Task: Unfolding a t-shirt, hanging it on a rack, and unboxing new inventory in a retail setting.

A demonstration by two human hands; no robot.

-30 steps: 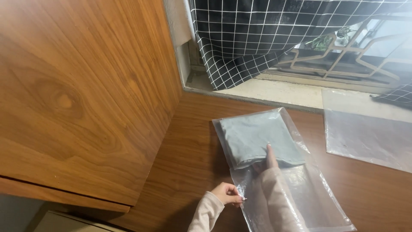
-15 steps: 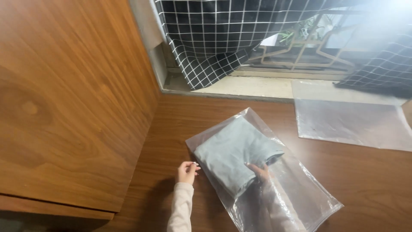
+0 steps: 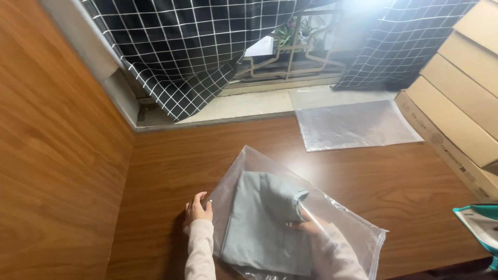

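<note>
The left hand point(image 3: 198, 209) pinches the left edge of a clear plastic bag point(image 3: 340, 222), fingers curled over the film, while the right hand point(image 3: 309, 226) is pushed inside the bag through its near opening, its fingers resting against the right edge of a folded grey garment point(image 3: 264, 223); whether those fingers grip the cloth or only press on it cannot be told through the plastic. Both arms wear pale long sleeves. The garment lies flat inside the bag, filling most of its left and middle part, with the right corner of the bag holding nothing but film. The bag sits on a brown wooden table point(image 3: 404, 176), towards the near side. Farther off and to the right, a second clear plastic bag point(image 3: 355, 124) lies flat, reaching from the table onto the pale window sill point(image 3: 244, 106). A black curtain with a white grid point(image 3: 181, 46) hangs over the window. Cardboard boxes point(image 3: 467, 88) stand stacked at the right, and a teal and white iron point(image 3: 482, 223) shows at the near right edge. A wooden panel point(image 3: 57, 171) runs along the left.
</note>
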